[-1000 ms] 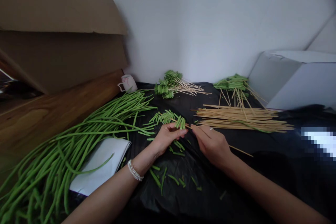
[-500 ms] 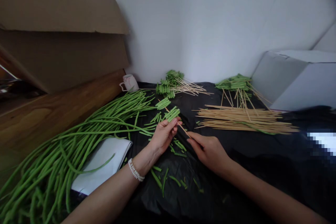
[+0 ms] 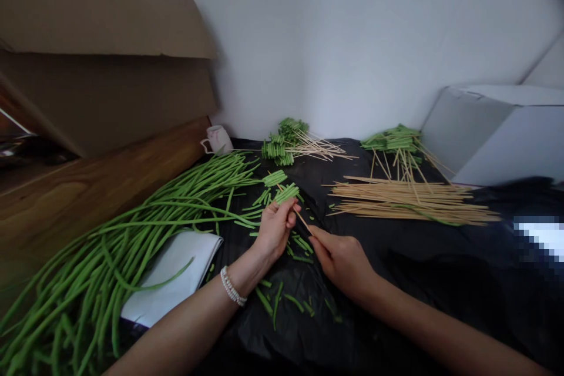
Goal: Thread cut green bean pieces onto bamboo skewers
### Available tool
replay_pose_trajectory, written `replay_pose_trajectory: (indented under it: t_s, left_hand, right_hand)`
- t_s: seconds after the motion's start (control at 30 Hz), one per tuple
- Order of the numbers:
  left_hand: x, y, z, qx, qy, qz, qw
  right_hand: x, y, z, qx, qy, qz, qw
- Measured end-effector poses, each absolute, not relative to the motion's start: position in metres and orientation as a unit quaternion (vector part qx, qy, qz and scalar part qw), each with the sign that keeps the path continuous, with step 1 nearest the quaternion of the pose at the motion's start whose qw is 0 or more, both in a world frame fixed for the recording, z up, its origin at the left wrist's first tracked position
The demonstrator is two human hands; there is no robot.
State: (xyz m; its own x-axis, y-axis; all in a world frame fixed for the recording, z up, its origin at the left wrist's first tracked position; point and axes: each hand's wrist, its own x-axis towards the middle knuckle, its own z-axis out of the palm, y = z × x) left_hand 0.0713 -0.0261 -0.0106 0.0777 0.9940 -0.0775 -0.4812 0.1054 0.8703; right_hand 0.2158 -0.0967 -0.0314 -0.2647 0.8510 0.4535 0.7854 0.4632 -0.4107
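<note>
My right hand (image 3: 341, 255) is closed round the lower part of a thin wooden skewer (image 3: 302, 220), which slants up and to the left. My left hand (image 3: 277, 226) pinches a row of short green bean pieces (image 3: 287, 192) threaded on that skewer, thumb toward me. Beyond it, a second threaded bundle of bean pieces (image 3: 275, 178) sits near the skewer's far end. Loose cut bean pieces (image 3: 302, 242) lie on the black plastic sheet (image 3: 291, 352) under and around both hands. A beaded bracelet (image 3: 232, 286) circles my left wrist.
Long green beans (image 3: 145, 217) heap at the left, partly over a folded white sheet (image 3: 171, 276). Bare skewers (image 3: 409, 200) lie at right. Finished bean skewers are piled at the back (image 3: 282, 147) and back right (image 3: 399, 138). A mug (image 3: 219, 140), cardboard box (image 3: 106, 59) and white box (image 3: 497, 129) stand around.
Both hands have shifted slightly, the right one a little left and down along with the skewer. The threaded bean pieces in my left hand are a little lower and farther left.
</note>
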Motion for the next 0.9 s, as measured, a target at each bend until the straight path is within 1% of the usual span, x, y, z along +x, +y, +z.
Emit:
replay_pose_trajectory:
  t_s: [0.2,0.47,0.9]
  left_hand:
    - [0.061,-0.022,-0.011,0.35,0.402,0.512,0.674]
    - [0.064,-0.025,-0.012,0.308,0.382,0.574,0.656]
    - [0.068,-0.023,-0.012,0.205,0.377,0.604,0.671]
  right_hand:
    - [0.221,-0.096,-0.034,-0.519,-0.794,0.059,0.312]
    - [0.219,-0.096,-0.036,-0.517,-0.797,0.051,0.308]
    - [0.216,-0.097,-0.033,-0.519,-0.807,0.028,0.279]
